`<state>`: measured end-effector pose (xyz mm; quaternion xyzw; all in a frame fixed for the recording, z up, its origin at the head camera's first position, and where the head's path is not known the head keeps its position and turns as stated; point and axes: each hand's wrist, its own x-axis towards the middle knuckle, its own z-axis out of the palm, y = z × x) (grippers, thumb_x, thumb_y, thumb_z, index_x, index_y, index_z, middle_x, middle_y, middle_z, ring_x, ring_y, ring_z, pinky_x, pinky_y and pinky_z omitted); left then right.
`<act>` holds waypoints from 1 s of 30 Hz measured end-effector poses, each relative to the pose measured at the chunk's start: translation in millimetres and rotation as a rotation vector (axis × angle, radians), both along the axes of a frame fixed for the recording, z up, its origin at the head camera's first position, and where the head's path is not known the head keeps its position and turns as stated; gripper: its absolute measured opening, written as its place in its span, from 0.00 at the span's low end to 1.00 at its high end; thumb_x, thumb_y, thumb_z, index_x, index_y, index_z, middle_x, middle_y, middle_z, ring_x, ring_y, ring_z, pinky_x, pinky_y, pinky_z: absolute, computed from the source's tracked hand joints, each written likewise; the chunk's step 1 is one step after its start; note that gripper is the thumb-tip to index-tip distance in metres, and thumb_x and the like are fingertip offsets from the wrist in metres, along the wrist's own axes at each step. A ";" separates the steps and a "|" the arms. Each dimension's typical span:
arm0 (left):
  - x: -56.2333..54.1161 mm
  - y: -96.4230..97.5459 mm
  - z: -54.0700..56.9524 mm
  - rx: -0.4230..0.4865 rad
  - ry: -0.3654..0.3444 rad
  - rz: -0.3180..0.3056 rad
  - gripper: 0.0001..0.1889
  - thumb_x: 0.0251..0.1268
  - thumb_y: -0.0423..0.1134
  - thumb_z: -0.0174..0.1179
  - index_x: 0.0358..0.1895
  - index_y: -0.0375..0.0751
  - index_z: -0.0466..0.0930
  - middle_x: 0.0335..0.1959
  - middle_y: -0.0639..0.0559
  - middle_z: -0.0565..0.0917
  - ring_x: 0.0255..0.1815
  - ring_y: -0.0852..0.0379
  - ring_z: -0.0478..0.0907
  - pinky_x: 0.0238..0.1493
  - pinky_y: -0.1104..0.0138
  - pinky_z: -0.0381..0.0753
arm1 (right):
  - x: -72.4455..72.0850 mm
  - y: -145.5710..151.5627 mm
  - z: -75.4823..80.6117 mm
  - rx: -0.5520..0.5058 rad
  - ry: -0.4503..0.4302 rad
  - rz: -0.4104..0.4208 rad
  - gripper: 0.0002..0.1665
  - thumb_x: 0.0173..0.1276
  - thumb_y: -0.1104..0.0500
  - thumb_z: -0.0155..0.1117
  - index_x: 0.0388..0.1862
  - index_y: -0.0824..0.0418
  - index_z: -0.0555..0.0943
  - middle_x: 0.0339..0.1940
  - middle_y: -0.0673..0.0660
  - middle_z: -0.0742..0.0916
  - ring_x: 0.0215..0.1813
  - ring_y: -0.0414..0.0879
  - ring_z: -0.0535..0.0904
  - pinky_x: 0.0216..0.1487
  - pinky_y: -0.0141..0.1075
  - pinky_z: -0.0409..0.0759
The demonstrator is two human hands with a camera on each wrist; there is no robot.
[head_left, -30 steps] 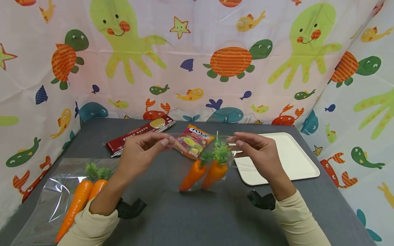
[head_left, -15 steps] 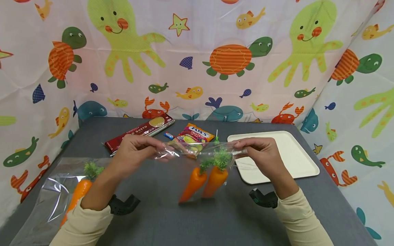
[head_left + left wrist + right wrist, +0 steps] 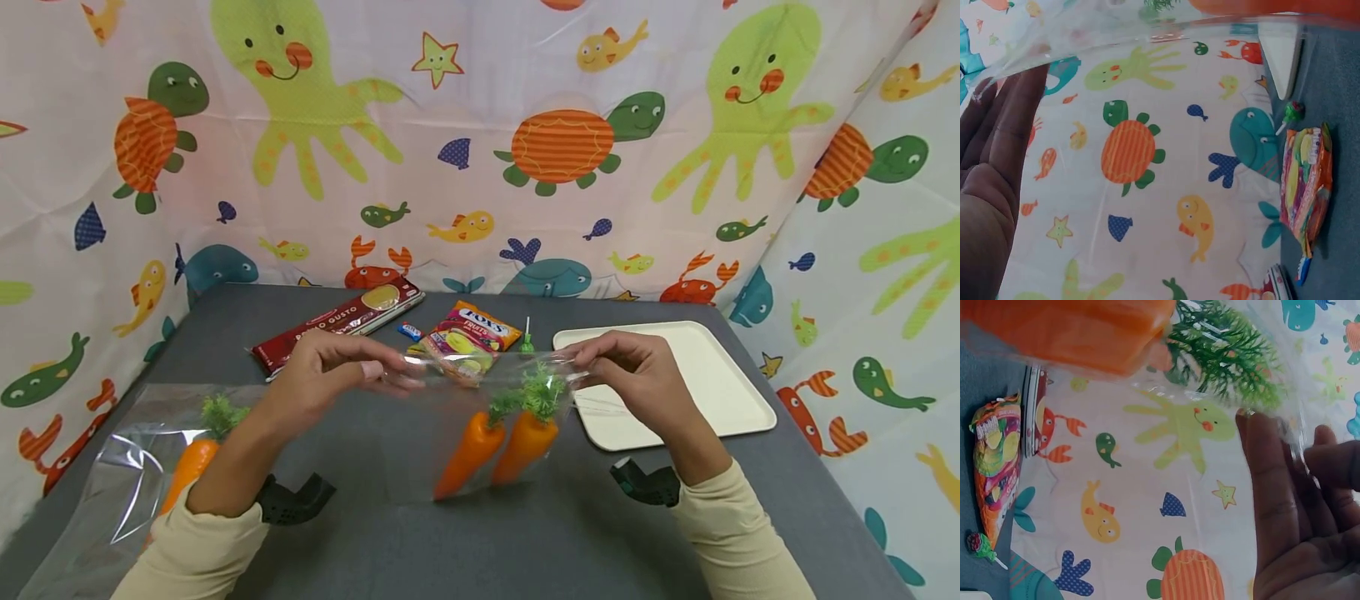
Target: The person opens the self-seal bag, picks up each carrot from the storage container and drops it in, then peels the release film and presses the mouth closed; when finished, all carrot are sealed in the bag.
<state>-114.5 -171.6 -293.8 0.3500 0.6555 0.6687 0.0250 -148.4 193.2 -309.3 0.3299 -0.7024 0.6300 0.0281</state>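
A clear plastic bag [image 3: 408, 450] hangs between my hands, above the table. It contains two orange carrots [image 3: 521, 446] with leafy green tops. My left hand [image 3: 322, 371] holds the bag's upper left corner, thumb below long, nearly straight fingers. In the left wrist view, the film runs across the fingertips. My right hand [image 3: 641, 371] pinches the upper right corner between thumb and fingers; the right wrist view shows the plastic edge at the thumb [image 3: 1338, 464]. A second clear bag [image 3: 82, 517] lies at the left with carrots [image 3: 187, 467] partly hidden by my left arm.
On the grey table [image 3: 480, 550] behind my hands lie a dark red biscuit pack [image 3: 345, 321], a small blue wrapped sweet [image 3: 409, 331], a Fox's sweets packet [image 3: 472, 329] and a green lollipop [image 3: 527, 342]. A cream tray [image 3: 705, 383] sits at the right. A patterned curtain [image 3: 480, 167] stands behind.
Both hands have come down a little with the bag, and the carrots hang lower. My left hand has shifted slightly left, its thumb now further back from the fingertips.
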 end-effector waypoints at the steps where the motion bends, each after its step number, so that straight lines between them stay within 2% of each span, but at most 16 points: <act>1: 1.3 0.7 1.2 -0.016 0.010 0.032 0.12 0.73 0.24 0.48 0.48 0.22 0.81 0.45 0.40 0.86 0.43 0.40 0.84 0.50 0.55 0.80 | 0.2 0.3 0.6 -0.004 0.005 0.004 0.13 0.70 0.77 0.48 0.35 0.73 0.82 0.44 0.57 0.88 0.44 0.50 0.86 0.39 0.42 0.85; 4: 6.0 4.3 3.8 -0.085 0.017 0.190 0.10 0.71 0.29 0.55 0.48 0.28 0.84 0.41 0.43 0.87 0.40 0.42 0.85 0.46 0.58 0.83 | 0.5 0.6 1.8 -0.045 -0.003 0.036 0.19 0.70 0.77 0.39 0.34 0.73 0.81 0.44 0.59 0.88 0.46 0.52 0.85 0.41 0.41 0.84; 6: 9.0 7.7 3.8 -0.131 0.023 0.292 0.09 0.68 0.30 0.60 0.48 0.33 0.85 0.39 0.46 0.88 0.38 0.46 0.85 0.43 0.61 0.84 | 0.6 0.0 2.5 -0.068 0.002 0.048 0.20 0.70 0.76 0.38 0.35 0.74 0.81 0.43 0.59 0.88 0.46 0.52 0.85 0.42 0.41 0.84; 9: 11.4 12.8 2.3 -0.134 0.043 0.365 0.12 0.62 0.28 0.65 0.49 0.35 0.84 0.39 0.47 0.87 0.38 0.50 0.85 0.41 0.62 0.84 | 0.7 -2.6 3.3 -0.049 0.033 0.031 0.15 0.72 0.75 0.44 0.38 0.74 0.81 0.42 0.58 0.88 0.44 0.50 0.85 0.40 0.39 0.85; 12: 12.0 16.8 0.6 -0.108 0.079 0.373 0.16 0.60 0.25 0.65 0.52 0.34 0.82 0.41 0.45 0.86 0.41 0.51 0.85 0.43 0.63 0.84 | 1.5 -6.5 3.7 0.021 0.067 -0.020 0.09 0.73 0.71 0.52 0.44 0.72 0.80 0.41 0.57 0.88 0.41 0.48 0.85 0.37 0.39 0.85; 18: 10.8 21.2 -0.8 -0.087 0.112 0.351 0.25 0.58 0.20 0.64 0.60 0.34 0.75 0.43 0.42 0.84 0.44 0.51 0.84 0.44 0.63 0.84 | 3.9 -11.4 3.1 0.153 0.048 -0.113 0.11 0.73 0.64 0.56 0.50 0.68 0.79 0.42 0.57 0.87 0.42 0.48 0.84 0.38 0.38 0.84; 23: 10.1 21.6 -1.0 -0.080 0.109 0.328 0.21 0.60 0.21 0.62 0.58 0.33 0.76 0.43 0.41 0.85 0.44 0.49 0.85 0.45 0.61 0.83 | 4.0 -13.0 5.3 0.303 0.055 -0.164 0.13 0.67 0.63 0.66 0.50 0.63 0.82 0.43 0.53 0.86 0.43 0.45 0.83 0.40 0.36 0.84; 27: 9.8 20.9 -0.2 -0.064 0.097 0.299 0.19 0.63 0.21 0.60 0.57 0.30 0.75 0.43 0.39 0.85 0.43 0.47 0.85 0.45 0.60 0.83 | 4.4 -11.5 6.5 0.307 0.042 -0.176 0.13 0.67 0.65 0.67 0.50 0.63 0.83 0.42 0.54 0.86 0.33 0.47 0.81 0.35 0.34 0.83; 30: 9.0 21.6 -0.3 -0.075 0.085 0.310 0.21 0.63 0.21 0.60 0.60 0.30 0.73 0.47 0.40 0.83 0.45 0.49 0.84 0.47 0.62 0.82 | 5.2 -10.3 5.7 0.284 0.023 -0.151 0.13 0.67 0.66 0.65 0.50 0.63 0.83 0.42 0.55 0.86 0.28 0.49 0.78 0.32 0.35 0.81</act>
